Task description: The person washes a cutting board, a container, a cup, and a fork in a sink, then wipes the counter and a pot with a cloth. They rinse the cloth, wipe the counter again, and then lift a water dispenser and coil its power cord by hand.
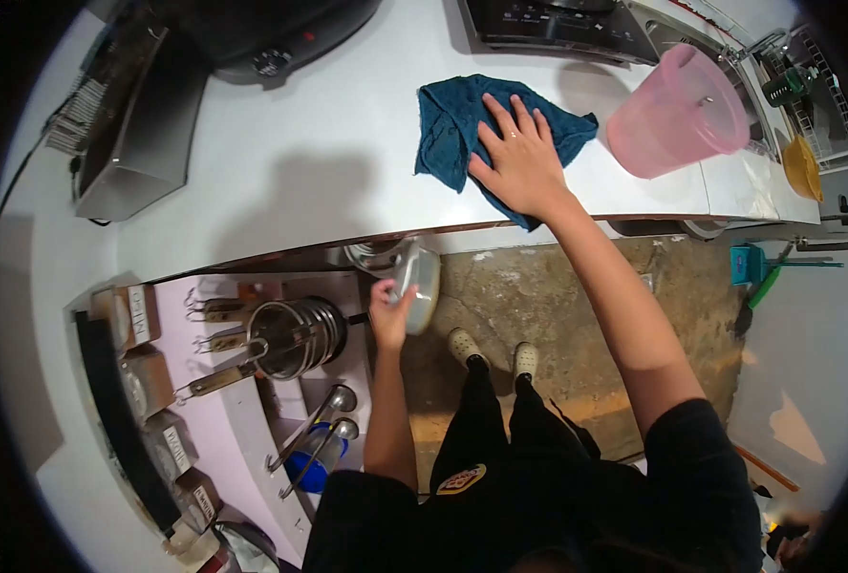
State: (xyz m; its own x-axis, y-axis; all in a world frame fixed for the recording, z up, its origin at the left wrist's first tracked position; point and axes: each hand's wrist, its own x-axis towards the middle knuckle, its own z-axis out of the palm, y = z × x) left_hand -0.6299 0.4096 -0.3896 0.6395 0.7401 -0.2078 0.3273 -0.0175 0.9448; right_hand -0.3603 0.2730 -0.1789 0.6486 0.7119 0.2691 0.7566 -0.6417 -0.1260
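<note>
My right hand (pixel 521 160) lies flat with its fingers spread on a dark blue cloth (pixel 448 124), which rests crumpled on the white counter (pixel 347 124). Below the counter's front edge, my left hand (pixel 392 310) has its fingers wrapped on the side of a round, clear container (pixel 422 286) with a pale rim. The container is tilted, above the floor and beside the shelf. Right of the cloth stands a translucent pink pitcher (pixel 672 115).
A black cooktop (pixel 558 29) and a black appliance (pixel 271 48) stand at the back. A metal box (pixel 147 134) is at the left. Strainers (pixel 295 339), ladles and labelled jars line the pink shelf (pixel 242 420) at lower left. A sink is at the right.
</note>
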